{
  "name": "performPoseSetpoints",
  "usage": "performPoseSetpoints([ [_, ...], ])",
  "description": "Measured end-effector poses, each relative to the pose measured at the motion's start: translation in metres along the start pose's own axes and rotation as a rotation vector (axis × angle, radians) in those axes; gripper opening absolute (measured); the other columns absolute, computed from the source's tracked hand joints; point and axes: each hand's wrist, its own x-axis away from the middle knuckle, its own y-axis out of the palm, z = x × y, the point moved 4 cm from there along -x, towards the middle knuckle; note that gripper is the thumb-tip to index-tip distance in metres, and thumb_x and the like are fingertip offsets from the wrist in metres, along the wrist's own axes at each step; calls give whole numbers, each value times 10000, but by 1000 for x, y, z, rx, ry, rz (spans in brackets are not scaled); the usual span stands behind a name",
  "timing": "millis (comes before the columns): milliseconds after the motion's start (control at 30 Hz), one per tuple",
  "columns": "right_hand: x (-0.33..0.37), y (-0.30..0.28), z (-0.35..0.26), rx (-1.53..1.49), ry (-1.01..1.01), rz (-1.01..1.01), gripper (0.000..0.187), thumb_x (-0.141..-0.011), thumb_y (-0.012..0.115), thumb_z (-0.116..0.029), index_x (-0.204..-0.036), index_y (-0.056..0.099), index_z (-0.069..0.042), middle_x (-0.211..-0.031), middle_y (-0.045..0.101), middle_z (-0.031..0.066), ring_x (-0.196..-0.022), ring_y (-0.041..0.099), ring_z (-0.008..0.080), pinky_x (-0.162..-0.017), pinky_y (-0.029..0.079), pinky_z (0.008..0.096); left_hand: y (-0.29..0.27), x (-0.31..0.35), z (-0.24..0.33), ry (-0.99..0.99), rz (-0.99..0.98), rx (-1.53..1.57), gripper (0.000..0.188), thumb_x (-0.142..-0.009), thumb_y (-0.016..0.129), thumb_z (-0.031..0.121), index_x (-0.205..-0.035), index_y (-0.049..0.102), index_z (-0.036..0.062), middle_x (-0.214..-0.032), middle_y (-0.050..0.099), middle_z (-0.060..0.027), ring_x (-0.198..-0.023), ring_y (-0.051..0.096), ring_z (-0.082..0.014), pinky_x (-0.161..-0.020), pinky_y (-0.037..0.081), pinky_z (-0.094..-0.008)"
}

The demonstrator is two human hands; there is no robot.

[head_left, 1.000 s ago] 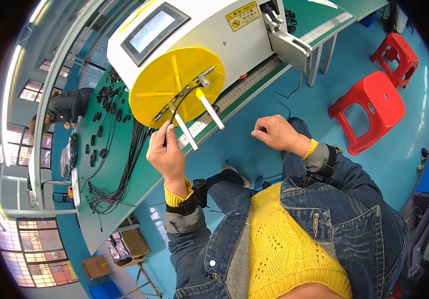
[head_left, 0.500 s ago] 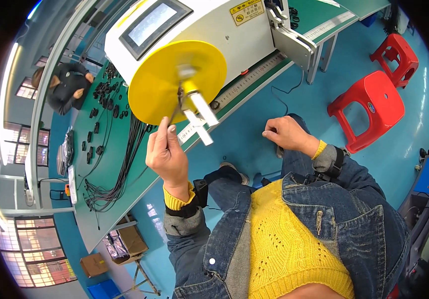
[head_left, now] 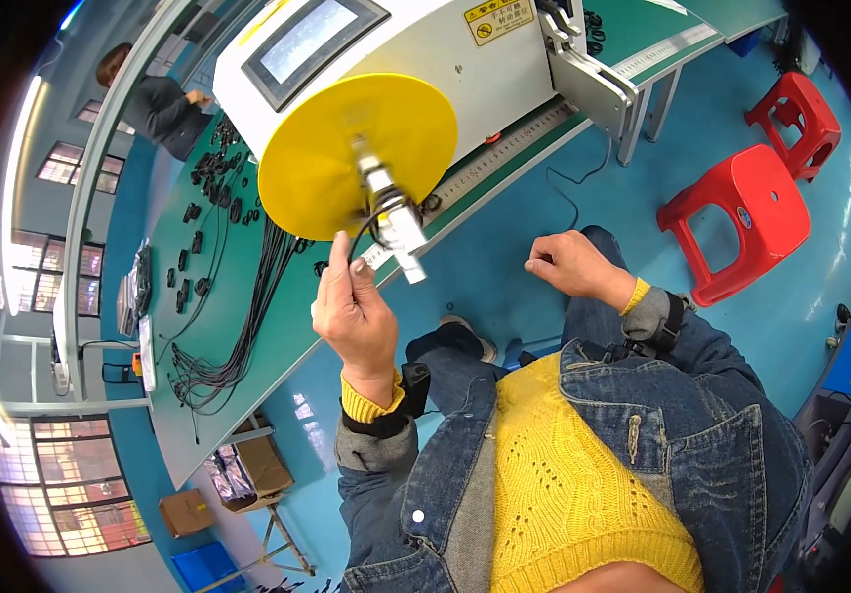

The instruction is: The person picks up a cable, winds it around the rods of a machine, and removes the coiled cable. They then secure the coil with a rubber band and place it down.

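Note:
My left hand (head_left: 354,321) is closed with a black cable (head_left: 355,243) between thumb and fingertips. It stands just below a round yellow disc (head_left: 322,168) on the front of a white winding machine (head_left: 489,84). From my fingers the cable runs up to the pale posts (head_left: 401,222) at the disc's centre, where dark loops lie around them. The posts and the disc's middle are smeared by motion. My right hand (head_left: 578,265) rests by my knee, loosely curled; no object shows in it.
The green table (head_left: 238,371) carries a bundle of long black cables (head_left: 247,316) and several small dark coils (head_left: 213,173). A ruler strip (head_left: 480,173) runs beneath the machine. Two red stools (head_left: 751,217) stand at right. Another person (head_left: 163,114) is beyond the table; cardboard boxes (head_left: 186,512) sit lower left.
The posts have turned, and loops of cable now show around them. My left hand has shifted slightly right, still holding the cable. The other person appears higher up; my right hand stays put.

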Motion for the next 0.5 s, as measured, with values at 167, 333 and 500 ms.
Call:
performPoseSetpoints([
  [167,-5,2,-2,8,-26,-18,153,-762,602,-154,-714,585,-10,-643,583,139,-594,574,302,-535,442,368,9,9,0,-95,-31,71,287,-881,502,52,-1134,523,-82,-720,572,-138,-585,537,-193,-519,428,-274],
  [333,-18,-10,-30,-17,-187,79,162,-764,610,-157,-707,575,-9,-657,582,133,-595,570,296,-529,439,358,10,-6,18,60,-33,20,320,-886,492,78,-1166,499,-78,-855,571,-169,-650,554,-242,-559,447,-297],
  [500,-43,-31,-99,-157,-342,205,183,-730,671,-171,-742,571,-17,-647,572,111,-586,564,267,-527,434,343,11,-20,30,27,-230,-250,369,-891,471,114,-1196,452,-92,-998,536,-212,-729,569,-310,-613,472,-335],
])
